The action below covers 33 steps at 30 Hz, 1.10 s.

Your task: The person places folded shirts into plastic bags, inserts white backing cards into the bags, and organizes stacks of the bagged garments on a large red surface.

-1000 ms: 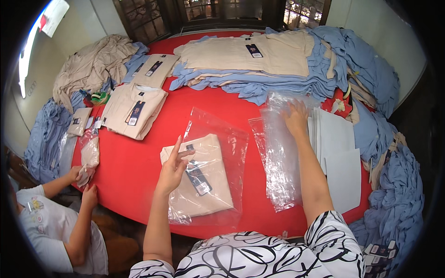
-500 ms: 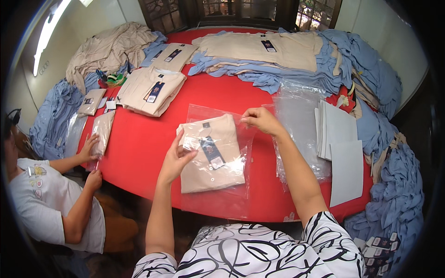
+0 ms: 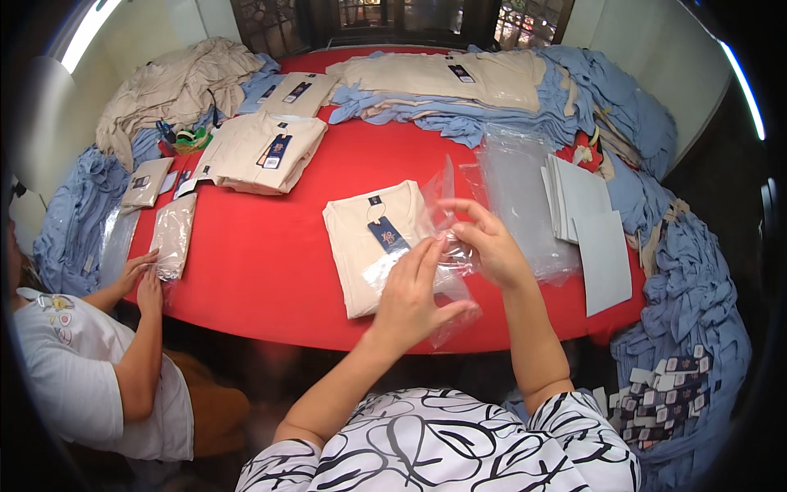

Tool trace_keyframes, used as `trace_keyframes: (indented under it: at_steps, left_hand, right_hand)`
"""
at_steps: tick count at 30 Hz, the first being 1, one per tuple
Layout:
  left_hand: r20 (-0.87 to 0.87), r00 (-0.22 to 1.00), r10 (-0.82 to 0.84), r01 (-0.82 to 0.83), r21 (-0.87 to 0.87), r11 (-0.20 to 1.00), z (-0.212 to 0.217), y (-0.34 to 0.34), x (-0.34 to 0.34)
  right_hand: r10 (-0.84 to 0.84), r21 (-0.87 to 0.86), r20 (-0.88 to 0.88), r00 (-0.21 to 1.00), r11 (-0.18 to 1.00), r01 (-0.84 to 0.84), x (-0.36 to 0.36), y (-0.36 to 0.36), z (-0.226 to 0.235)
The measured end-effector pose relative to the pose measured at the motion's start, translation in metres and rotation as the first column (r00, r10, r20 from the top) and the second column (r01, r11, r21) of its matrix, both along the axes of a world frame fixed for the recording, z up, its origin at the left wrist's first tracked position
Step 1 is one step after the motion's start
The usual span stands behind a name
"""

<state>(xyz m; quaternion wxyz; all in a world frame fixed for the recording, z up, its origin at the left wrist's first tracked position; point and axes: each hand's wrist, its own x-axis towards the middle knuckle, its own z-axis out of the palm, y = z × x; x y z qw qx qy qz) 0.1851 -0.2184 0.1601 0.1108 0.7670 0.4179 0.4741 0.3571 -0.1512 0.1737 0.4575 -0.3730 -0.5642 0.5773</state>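
A folded beige shirt (image 3: 351,246) lies in front of me on the red table, with a navy hang tag (image 3: 387,235) on its chest. Over its right side a clear plastic bag (image 3: 456,256) is gathered up. My right hand (image 3: 490,248) pinches the film between thumb and fingers. Against the same film, my left hand (image 3: 410,287) reaches across the shirt's lower right part, fingers stretched out and thumb apart. The fingertips of both hands nearly meet. The shirt's lower right corner is hidden behind my left hand and the plastic.
Flat clear bags (image 3: 525,197) and white boards (image 3: 602,258) lie at right. Folded beige shirts (image 3: 262,152) are at back left, with blue and beige garments (image 3: 459,90) stacked behind. At left, a co-worker's hands (image 3: 146,279) touch a bagged shirt (image 3: 175,234). Hang tags (image 3: 664,394) lie lower right.
The plastic that spread over and around the shirt is now bunched at its right side. My left hand has moved right, from the shirt's left edge to the film. The view has shifted slightly.
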Motion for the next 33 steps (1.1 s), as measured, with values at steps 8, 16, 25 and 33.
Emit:
trace_keyframes:
  at_steps: [8,16,25,33]
  left_hand:
    - [0.604,0.624,-0.495,0.772,-0.378,0.511,0.033,-0.03,-0.078]
    - [0.69,0.724,-0.021,0.545,-0.553,0.631,-0.04,-0.01,-0.135]
    - [0.819,0.496,-0.288,0.83,-0.349,0.436,-0.097,-0.059,-0.168]
    - [0.559,0.827,-0.054,0.499,-0.687,0.528,-0.121,-0.052,-0.221]
  right_hand:
    - [-0.539,0.661,0.61,0.58,0.75,0.002,0.019,-0.111,0.069]
    - [0.044,0.06,0.024,0.999,0.997,-0.045,0.035,-0.093,-0.017]
    - [-0.254,-0.413,-0.435,0.864,0.909,0.06,-0.041,-0.107,-0.172]
    - [0.004,-0.269,-0.36,0.933,0.957,-0.108,-0.04,-0.114,-0.168]
